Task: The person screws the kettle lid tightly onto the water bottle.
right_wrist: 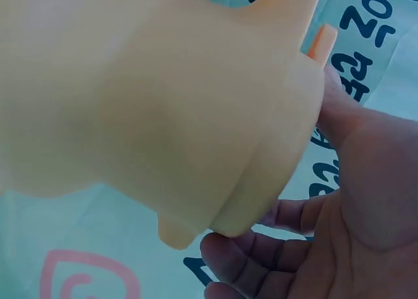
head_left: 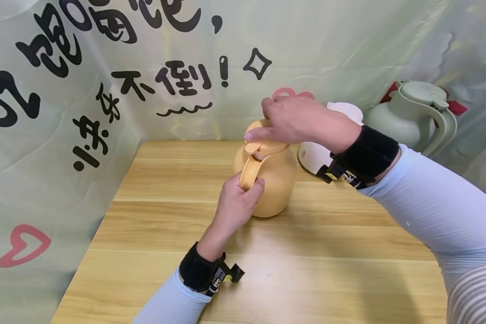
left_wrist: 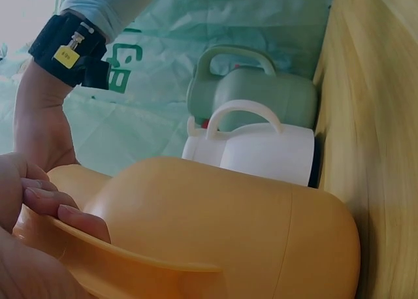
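An orange-yellow thermos jug (head_left: 277,186) stands upright on the wooden table in the head view. My left hand (head_left: 236,202) grips its handle (head_left: 249,172), thumb along the near side. Over the top, my right hand (head_left: 297,119) holds the lid (head_left: 274,146), with the thumb by the lid's tab (head_left: 253,147). In the right wrist view the fingers of the right hand (right_wrist: 366,207) curl about the lid's edge (right_wrist: 277,149). The left wrist view shows the jug's side (left_wrist: 215,214) and fingers wrapped over the handle. Part of the lid is hidden under the right hand.
Behind the jug to the right stands a white jug (head_left: 312,157), partly covered by the right forearm. Farther right is a pale green jug (head_left: 397,114) with a large handle. A printed cloth (head_left: 178,126) hangs behind and left of the table (head_left: 158,225).
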Demonstrator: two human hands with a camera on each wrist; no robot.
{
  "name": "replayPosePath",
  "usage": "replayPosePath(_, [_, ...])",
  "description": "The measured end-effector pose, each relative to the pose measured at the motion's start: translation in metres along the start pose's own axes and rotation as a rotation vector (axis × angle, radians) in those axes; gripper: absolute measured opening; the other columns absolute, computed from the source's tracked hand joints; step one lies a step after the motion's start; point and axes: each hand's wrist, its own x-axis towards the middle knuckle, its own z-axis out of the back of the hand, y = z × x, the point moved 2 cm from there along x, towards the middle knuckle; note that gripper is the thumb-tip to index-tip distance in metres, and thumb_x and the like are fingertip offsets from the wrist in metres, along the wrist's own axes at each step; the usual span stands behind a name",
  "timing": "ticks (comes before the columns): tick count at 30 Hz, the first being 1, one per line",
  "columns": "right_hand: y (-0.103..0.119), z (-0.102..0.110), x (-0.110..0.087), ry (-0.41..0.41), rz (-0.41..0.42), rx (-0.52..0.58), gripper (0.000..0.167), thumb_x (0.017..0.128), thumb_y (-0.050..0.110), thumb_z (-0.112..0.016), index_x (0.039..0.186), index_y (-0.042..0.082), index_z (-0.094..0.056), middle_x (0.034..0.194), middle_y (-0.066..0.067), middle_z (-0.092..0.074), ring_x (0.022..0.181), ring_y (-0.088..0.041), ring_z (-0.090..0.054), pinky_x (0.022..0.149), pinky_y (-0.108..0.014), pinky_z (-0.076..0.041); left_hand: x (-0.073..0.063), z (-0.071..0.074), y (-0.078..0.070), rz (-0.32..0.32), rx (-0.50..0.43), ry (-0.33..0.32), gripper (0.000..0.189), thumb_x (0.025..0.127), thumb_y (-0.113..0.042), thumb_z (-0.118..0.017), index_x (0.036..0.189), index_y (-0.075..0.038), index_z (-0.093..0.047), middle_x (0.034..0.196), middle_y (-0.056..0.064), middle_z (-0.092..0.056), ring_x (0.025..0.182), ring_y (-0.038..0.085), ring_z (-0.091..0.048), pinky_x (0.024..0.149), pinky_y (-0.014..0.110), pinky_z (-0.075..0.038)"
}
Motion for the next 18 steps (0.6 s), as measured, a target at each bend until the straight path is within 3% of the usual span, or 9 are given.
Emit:
replayPosePath(7, [-0.01,0.006,-0.009,0.055,0.193,0.145,0.072,0.099,0.065,-0.055,0.151,0.015,-0.05,0.141,-0.006,-0.062,0.127,-0.025,-0.055,0.099,-0.052,-0.037,0.0,0.0,0.0,-0.003,0.008,-0.005,0.029,0.096,-0.022,-0.066,0.071,-0.011,-0.056,0.057,-0.003,-0.045,0.052,0.012,-0.043,0.049,0.026,-0.035])
replayPosePath(10, [-0.014,0.008,-0.014,0.101,0.252,0.17,0.069,0.099,0.057,-0.062,0.155,0.02,-0.047,0.148,0.001,-0.058,0.126,-0.021,-0.056,0.107,-0.052,-0.031,0.0,0.0,0.001,0.001,0.001,-0.003,0.03,0.096,-0.022,-0.066,0.07,-0.011,-0.056,0.057,-0.003,-0.044,0.051,0.012,-0.042,0.048,0.026,-0.035])
replayPosePath(15, [-0.015,0.008,-0.017,0.114,0.277,0.148,0.069,0.094,0.046,-0.071,0.154,0.02,-0.048,0.143,0.003,-0.06,0.12,-0.021,-0.053,0.106,-0.05,-0.031,0.0,0.0,0.002,0.014,-0.007,-0.006,0.029,0.096,-0.022,-0.066,0.071,-0.011,-0.057,0.056,-0.003,-0.044,0.05,0.012,-0.042,0.048,0.026,-0.035])
replayPosePath(18, [-0.015,0.005,-0.014,0.079,0.248,0.12,0.071,0.093,0.049,-0.072,0.152,0.018,-0.05,0.137,-0.001,-0.062,0.118,-0.023,-0.05,0.101,-0.05,-0.032,0.0,0.0,0.001,0.013,-0.007,-0.007,0.028,0.096,-0.022,-0.066,0.071,-0.011,-0.058,0.056,-0.003,-0.044,0.05,0.012,-0.042,0.047,0.026,-0.035])
